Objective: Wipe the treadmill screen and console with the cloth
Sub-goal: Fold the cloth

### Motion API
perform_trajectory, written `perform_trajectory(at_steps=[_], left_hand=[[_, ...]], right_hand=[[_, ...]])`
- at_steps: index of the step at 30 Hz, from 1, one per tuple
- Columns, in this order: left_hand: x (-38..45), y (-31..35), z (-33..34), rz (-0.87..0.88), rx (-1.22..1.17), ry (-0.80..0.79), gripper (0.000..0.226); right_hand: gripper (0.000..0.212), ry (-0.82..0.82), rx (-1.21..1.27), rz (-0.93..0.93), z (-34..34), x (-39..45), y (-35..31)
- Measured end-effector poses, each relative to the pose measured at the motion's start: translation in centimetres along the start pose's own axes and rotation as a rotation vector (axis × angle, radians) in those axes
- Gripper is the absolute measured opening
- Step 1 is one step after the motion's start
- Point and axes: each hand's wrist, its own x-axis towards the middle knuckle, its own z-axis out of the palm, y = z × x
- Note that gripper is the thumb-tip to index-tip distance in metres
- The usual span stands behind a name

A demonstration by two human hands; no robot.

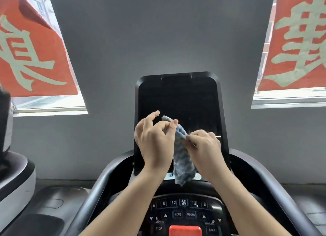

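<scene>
My left hand [155,138] and right hand [204,145] both pinch the blue cloth [183,163] — it hangs before the dark screen [178,101], above the console [183,212].

Two red paper banners with large pale green characters are hanging in the windows, one at the left [33,54] and one at the right [298,41]. A plain grey wall [158,32] is filling the space between them. A white and black machine [12,174] is standing at the left edge.
</scene>
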Motion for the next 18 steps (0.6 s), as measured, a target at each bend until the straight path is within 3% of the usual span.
perform_trajectory(at_steps=[3, 7, 10, 13, 15, 18], left_hand=[[-0.3, -2.1, -2.6, -0.005, -0.013, -0.129, 0.020], [-1.6, -5.1, -6.2, -0.173, -0.204, -0.554, 0.033], [-3.6, -7.2, -8.4, -0.306, -0.337, -0.750, 0.041], [-7.0, -9.8, -9.5, -0.370, -0.348, -0.817, 0.033], [-9.8, -11.2, -10.5, -0.488, -0.397, -0.823, 0.022], [-14.1, -11.8, -12.7, -0.692, -0.505, -0.858, 0.025]], right_hand=[[0.028, -0.327, 0.149, 0.065, -2.8, -1.3, -2.3], [0.035, -0.642, 0.483, 0.348, -3.9, -4.3, -5.5], [0.053, -0.689, 0.401, 0.457, -3.5, -6.6, -7.2], [0.031, -0.661, 0.292, 0.508, -3.5, -7.8, -8.1], [0.027, -0.657, 0.282, 0.536, -3.7, -8.5, -8.6], [0.027, -0.659, 0.330, 0.585, -4.0, -9.6, -8.8]])
